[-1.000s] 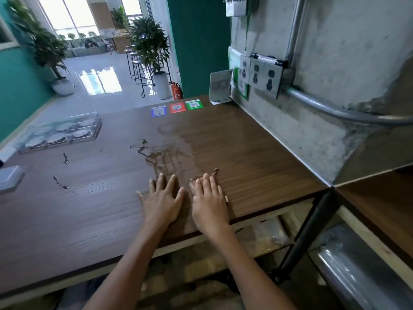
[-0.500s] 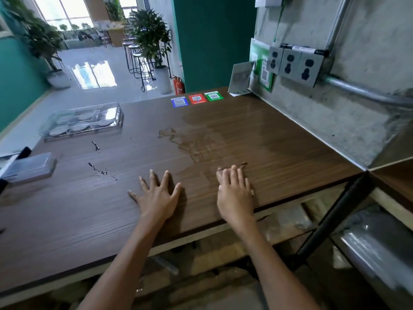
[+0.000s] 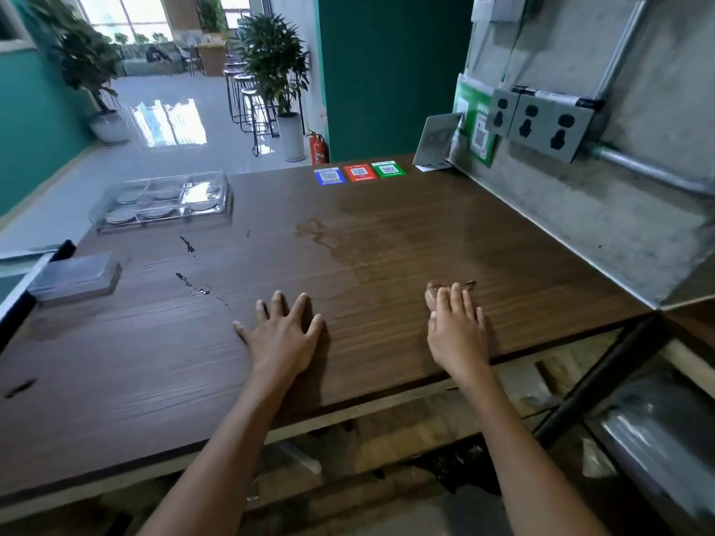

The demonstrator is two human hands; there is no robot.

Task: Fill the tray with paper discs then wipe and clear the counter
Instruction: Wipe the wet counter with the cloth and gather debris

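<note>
Two hands lay flat: my left hand [image 3: 284, 336] spread wide, holding nothing; my right hand [image 3: 456, 323] pressed a brown wet rag [image 3: 435, 290]. The tray [image 3: 162, 201] with discs sat far left. Wiping could smear the puddle [image 3: 313, 232] toward it.

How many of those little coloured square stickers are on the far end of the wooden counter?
3, in a row along the counter's far edge: a blue square sticker on the left, a red square sticker in the middle, and a green square sticker on the right. None looks hidden.
</note>
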